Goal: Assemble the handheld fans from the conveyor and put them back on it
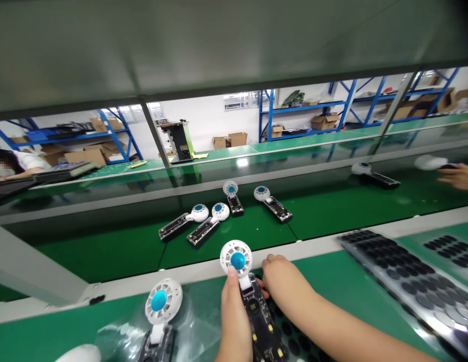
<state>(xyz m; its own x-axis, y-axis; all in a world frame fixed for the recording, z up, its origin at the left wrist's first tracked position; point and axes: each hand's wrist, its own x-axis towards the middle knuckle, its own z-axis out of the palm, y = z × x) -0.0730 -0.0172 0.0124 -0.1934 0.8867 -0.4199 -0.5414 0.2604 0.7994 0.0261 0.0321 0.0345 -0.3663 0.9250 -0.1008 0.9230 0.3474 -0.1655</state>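
Observation:
My left hand (232,314) is wrapped round a small handheld fan (259,317), its thumb just below the fan's round white head with a blue centre. The fan's dark body shows a circuit board with small yellow parts. My right hand (276,277) is close beside the fan's neck with its fingers curled; what they hold, if anything, is hidden. A sheet of black round stickers (292,339) lies under my right forearm, partly covered. Left of my hands, a second fan (158,314) rests on clear plastic film (120,339).
A green conveyor belt (116,256) runs behind the pale rail, carrying several similar fans (278,208). More black-disc sheets (403,276) lie at right. A co-worker's hand (458,177) holds a white-headed item at far right. A metal post (33,261) stands at left; a shelf overhangs above.

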